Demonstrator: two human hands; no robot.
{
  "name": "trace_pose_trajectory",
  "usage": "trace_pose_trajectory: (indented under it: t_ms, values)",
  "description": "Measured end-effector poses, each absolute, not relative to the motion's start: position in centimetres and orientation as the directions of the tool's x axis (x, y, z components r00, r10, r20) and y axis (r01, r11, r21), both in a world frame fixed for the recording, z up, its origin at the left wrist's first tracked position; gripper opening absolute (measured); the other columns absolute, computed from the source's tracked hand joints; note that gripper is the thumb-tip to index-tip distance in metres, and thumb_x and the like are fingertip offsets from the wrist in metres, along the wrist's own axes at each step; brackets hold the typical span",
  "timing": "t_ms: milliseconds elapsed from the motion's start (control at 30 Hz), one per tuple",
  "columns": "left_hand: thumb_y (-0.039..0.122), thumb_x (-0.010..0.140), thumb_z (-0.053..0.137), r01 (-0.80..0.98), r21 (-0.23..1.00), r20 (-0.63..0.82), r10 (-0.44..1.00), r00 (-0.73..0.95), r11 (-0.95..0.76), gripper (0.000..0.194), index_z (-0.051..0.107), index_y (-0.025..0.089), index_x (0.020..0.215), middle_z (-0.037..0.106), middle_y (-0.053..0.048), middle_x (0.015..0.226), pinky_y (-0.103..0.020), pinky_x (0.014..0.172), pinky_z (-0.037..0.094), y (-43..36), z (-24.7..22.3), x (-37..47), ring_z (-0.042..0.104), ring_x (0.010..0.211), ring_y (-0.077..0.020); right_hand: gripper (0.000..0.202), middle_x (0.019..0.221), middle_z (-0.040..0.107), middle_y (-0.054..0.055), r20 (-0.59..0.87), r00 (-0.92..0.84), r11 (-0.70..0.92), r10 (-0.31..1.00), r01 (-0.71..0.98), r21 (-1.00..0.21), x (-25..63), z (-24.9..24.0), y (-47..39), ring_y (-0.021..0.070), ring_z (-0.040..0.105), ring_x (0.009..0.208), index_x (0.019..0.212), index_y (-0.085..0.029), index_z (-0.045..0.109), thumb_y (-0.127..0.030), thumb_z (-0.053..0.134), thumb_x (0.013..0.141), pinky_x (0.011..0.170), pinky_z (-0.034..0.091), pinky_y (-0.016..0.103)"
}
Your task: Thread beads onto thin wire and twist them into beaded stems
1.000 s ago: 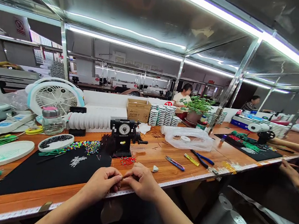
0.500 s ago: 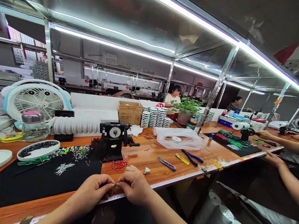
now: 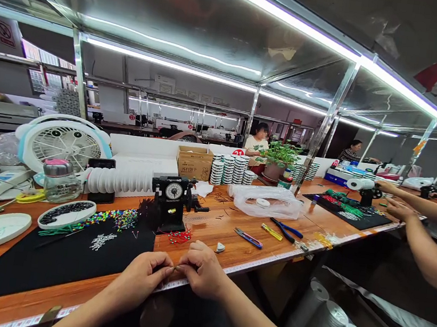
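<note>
At the table's front edge, my left hand (image 3: 149, 275) and my right hand (image 3: 204, 271) meet fingertip to fingertip. Both are closed in a pinch on something tiny and greenish, too small to make out. Just beyond my fingers lies a bunch of red pieces with green ends (image 3: 180, 236). Behind it stands a black winding machine (image 3: 171, 203) with a round dial and a row of white spools (image 3: 121, 182) on its shaft. A small white piece (image 3: 220, 247) sits beyond my right hand. The black mat (image 3: 79, 268) is to the left of my hands.
On the mat lie colourful beads (image 3: 126, 219) and silvery bits (image 3: 101, 241). Snips (image 3: 248, 237), a yellow-handled tool (image 3: 271, 232) and pliers (image 3: 286, 230) lie to the right. A measuring tape (image 3: 257, 262) runs along the edge. A co-worker's arms (image 3: 423, 228) reach in at right.
The view has shifted slightly, so the bench things appear farther right. My hands stay pinched together at the edge. The co-worker's hands at right have come closer together.
</note>
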State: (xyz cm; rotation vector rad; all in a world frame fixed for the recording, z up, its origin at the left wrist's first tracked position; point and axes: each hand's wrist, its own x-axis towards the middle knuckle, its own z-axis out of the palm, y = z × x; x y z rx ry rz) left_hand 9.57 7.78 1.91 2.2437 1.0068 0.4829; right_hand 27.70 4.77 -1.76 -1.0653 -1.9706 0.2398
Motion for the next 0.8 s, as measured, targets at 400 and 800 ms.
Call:
trace_pose_trajectory:
  t_ms: [400, 800]
  values:
    - [0.054, 0.065, 0.062, 0.002, 0.967, -0.234, 0.882, 0.408, 0.256, 0.040, 0.056, 0.017, 0.078, 0.066, -0.007, 0.077, -0.021, 0.041, 0.034, 2.4, -0.7, 13.6, 0.060, 0.057, -0.0160, 0.024, 0.064, 0.052, 0.000, 0.501, -0.193, 0.494, 0.844, 0.644, -0.584, 30.0, -0.3, 4.6, 0.0132, 0.047, 0.067, 0.064, -0.016, 0.065, -0.024, 0.058, 0.085, 0.064, 0.035, 0.026]
    - [0.048, 0.067, 0.072, -0.217, 0.883, -0.296, 0.852, 0.432, 0.417, 0.039, 0.065, 0.013, 0.084, 0.068, -0.010, 0.088, -0.024, 0.060, 0.046, 0.0, -2.2, 15.1, 0.064, 0.076, -0.0182, 0.007, 0.082, 0.060, 0.012, 0.217, -0.294, 0.335, 0.931, 0.925, -0.180, 26.5, 2.6, 4.1, 0.0267, 0.050, 0.085, 0.069, -0.015, 0.067, -0.020, 0.066, 0.065, 0.070, 0.039, 0.036]
